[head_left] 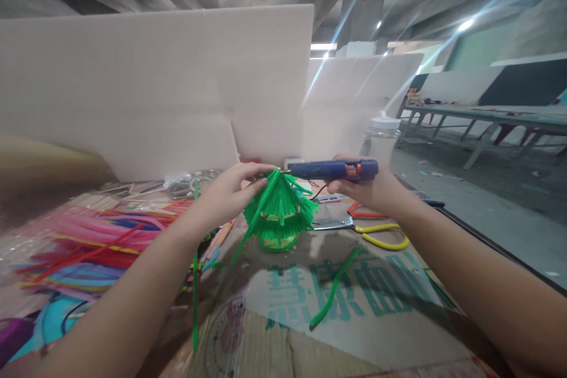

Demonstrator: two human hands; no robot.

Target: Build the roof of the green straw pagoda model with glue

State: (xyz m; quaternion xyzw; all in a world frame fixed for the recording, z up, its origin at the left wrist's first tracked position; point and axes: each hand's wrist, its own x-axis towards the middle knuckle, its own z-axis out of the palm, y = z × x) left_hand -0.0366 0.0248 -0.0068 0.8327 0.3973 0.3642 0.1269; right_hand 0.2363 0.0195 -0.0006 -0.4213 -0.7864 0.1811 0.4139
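Observation:
A cone of green pipe cleaners (283, 207) in stacked tiers stands upright at the middle of the table, with yellowish bands showing under the tiers. At its upper left side, my left hand (233, 189) is closed, thumb and fingers pinching the cone near its tip. One green strand hangs down the cone's left side from there. My right hand (363, 186) is wrapped round a dark blue hot glue gun (330, 170), whose nozzle points left and meets the cone's tip. The fingers behind the gun are partly hidden.
Scissors with yellow and orange handles (385, 236) lie right of the cone. A loose green pipe cleaner (335, 288) rests in front. Colourful pipe cleaners (97, 236) heap at left. A lidded clear jar (383, 139) stands behind my right hand; white boards (177, 82) rise behind.

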